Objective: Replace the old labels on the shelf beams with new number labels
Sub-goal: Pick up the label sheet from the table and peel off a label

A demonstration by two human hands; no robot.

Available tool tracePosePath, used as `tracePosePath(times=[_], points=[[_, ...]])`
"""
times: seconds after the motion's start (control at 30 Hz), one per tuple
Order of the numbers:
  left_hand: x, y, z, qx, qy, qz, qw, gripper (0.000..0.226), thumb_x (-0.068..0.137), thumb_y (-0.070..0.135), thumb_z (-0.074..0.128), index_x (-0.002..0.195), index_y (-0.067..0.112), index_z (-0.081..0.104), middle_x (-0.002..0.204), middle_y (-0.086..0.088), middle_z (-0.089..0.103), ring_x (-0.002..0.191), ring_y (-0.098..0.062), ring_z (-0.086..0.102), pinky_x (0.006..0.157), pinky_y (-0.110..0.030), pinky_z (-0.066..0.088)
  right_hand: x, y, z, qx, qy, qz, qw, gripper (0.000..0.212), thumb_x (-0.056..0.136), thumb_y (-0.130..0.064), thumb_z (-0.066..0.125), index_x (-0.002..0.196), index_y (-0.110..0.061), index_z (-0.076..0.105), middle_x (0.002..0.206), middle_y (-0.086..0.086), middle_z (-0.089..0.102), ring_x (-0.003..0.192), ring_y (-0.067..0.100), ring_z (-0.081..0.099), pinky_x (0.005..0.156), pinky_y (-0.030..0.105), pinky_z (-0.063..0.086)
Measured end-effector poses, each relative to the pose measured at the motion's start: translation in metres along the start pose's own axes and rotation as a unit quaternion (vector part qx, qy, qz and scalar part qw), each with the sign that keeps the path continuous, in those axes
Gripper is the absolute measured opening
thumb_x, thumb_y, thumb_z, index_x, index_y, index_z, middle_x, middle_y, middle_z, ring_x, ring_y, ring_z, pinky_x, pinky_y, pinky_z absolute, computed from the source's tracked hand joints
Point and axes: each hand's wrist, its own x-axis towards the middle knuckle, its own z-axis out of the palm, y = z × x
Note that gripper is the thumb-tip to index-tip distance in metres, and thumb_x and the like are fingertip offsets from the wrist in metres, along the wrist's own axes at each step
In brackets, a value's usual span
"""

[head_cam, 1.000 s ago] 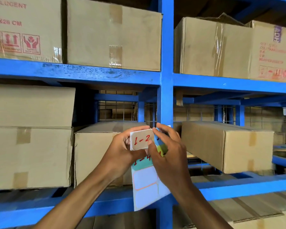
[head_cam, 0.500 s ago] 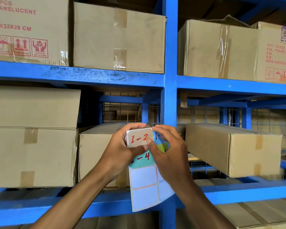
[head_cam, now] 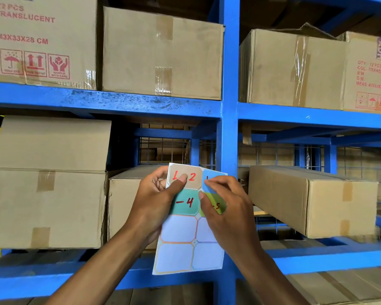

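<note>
A white label sheet [head_cam: 185, 243] hangs upright between both hands in front of the blue rack post [head_cam: 229, 128]. Its upper stickers carry red handwritten numbers: a tan one reads "1-2" [head_cam: 194, 176], a teal one "-4" [head_cam: 188, 202], a green one and a blue one are partly covered. The lower stickers are blank. My left hand [head_cam: 156, 201] grips the sheet's left edge, its thumb pressed on the tan sticker. My right hand [head_cam: 227, 208] pinches the sheet at the blue and green stickers. The upper blue shelf beam [head_cam: 119, 102] runs above the hands.
Cardboard boxes fill the rack: a printed box [head_cam: 35, 40] and a plain box [head_cam: 161, 53] on the upper level, stacked boxes [head_cam: 46, 183] at left, a long box [head_cam: 312, 199] at right. A lower blue beam [head_cam: 53, 280] crosses beneath my forearms.
The sheet has been flattened out, so its tan "1-2" sticker lies in line with the rest instead of folded forward. The view has moved closer to the rack and tilted slightly upward.
</note>
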Motion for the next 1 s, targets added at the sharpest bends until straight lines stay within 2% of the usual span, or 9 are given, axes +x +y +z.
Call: tracePosePath(times=[0.17,0.27,0.33,0.47,0.57,0.67,0.8,0.9,1.0], points=[[-0.004,-0.004,0.007,0.047,0.050,0.063,0.996,0.010,0.087,0.016,0.063,0.097,0.015,0.064,0.084,-0.006,0.076,0.073,-0.023,0.073,0.054,-0.025,0.056,-0.002,-0.006,0.008,0.035,0.003,0.077,0.996,0.024,0.086,-0.020,0.063,0.108,-0.011,0.067,0.103,-0.006,0.054,0.099,0.011,0.059,0.079,0.034,0.057],[-0.007,-0.008,0.013,0.079,0.058,0.113,0.989,0.011,0.088,0.010,0.061,0.098,0.014,0.064,0.084,-0.006,0.075,0.072,-0.016,0.071,0.056,-0.019,0.053,0.000,-0.009,0.013,0.085,0.010,0.126,0.988,0.025,0.083,-0.013,0.064,0.108,-0.011,0.069,0.103,-0.003,0.059,0.093,0.005,0.059,0.077,0.012,0.050],[-0.007,-0.012,0.014,0.095,0.063,0.127,0.985,0.011,0.088,0.009,0.060,0.098,0.013,0.064,0.084,-0.004,0.075,0.071,-0.012,0.070,0.056,-0.016,0.051,0.000,-0.010,0.014,0.138,0.012,0.169,0.976,0.023,0.083,-0.011,0.065,0.105,-0.013,0.070,0.102,-0.004,0.062,0.088,-0.001,0.061,0.070,0.008,0.050],[-0.005,-0.017,0.013,0.116,0.064,0.114,0.985,0.010,0.091,0.013,0.058,0.099,0.014,0.064,0.089,-0.005,0.074,0.076,-0.015,0.071,0.059,-0.020,0.054,0.003,-0.011,0.013,0.234,0.016,0.247,0.940,0.014,0.084,-0.012,0.065,0.096,-0.012,0.072,0.095,-0.002,0.071,0.084,0.007,0.069,0.071,0.024,0.059],[-0.006,-0.019,0.012,0.106,0.058,0.090,0.989,0.011,0.092,0.015,0.057,0.101,0.015,0.063,0.092,-0.005,0.074,0.077,-0.015,0.072,0.057,-0.021,0.055,0.008,-0.012,0.013,0.253,0.015,0.280,0.926,0.007,0.084,-0.015,0.066,0.082,-0.016,0.072,0.084,-0.001,0.074,0.075,0.013,0.072,0.065,0.027,0.060],[-0.006,-0.021,0.009,0.087,0.034,0.074,0.993,0.015,0.090,0.009,0.059,0.101,0.018,0.062,0.090,-0.004,0.075,0.080,-0.017,0.072,0.059,-0.020,0.055,0.017,-0.011,0.014,0.263,0.007,0.327,0.907,0.008,0.081,-0.017,0.069,0.079,-0.010,0.072,0.077,0.004,0.073,0.070,0.014,0.072,0.063,0.028,0.059],[-0.007,-0.024,0.002,0.083,-0.017,0.061,0.994,0.049,0.079,-0.015,0.061,0.112,0.022,0.054,0.094,0.005,0.075,0.088,-0.011,0.070,0.067,-0.019,0.055,0.027,-0.010,0.013,0.262,0.012,0.324,0.909,0.006,0.080,-0.010,0.067,0.076,-0.008,0.071,0.074,0.005,0.072,0.066,0.008,0.068,0.052,0.014,0.050],[-0.005,-0.027,-0.003,0.116,0.038,0.071,0.990,0.046,0.080,-0.011,0.063,0.109,0.023,0.055,0.086,0.004,0.076,0.083,-0.011,0.071,0.064,-0.022,0.057,0.030,-0.014,0.015,0.273,0.014,0.312,0.910,0.004,0.079,-0.009,0.069,0.075,-0.008,0.071,0.078,0.007,0.074,0.073,0.014,0.071,0.058,0.021,0.056],[0.005,-0.028,-0.010,0.173,0.093,0.079,0.977,0.048,0.079,-0.009,0.065,0.104,0.030,0.053,0.093,0.000,0.074,0.085,-0.010,0.070,0.070,-0.032,0.058,0.032,-0.023,0.018,0.298,0.014,0.275,0.914,0.012,0.079,-0.005,0.068,0.070,-0.012,0.069,0.073,0.001,0.072,0.067,0.006,0.070,0.052,0.015,0.052]])
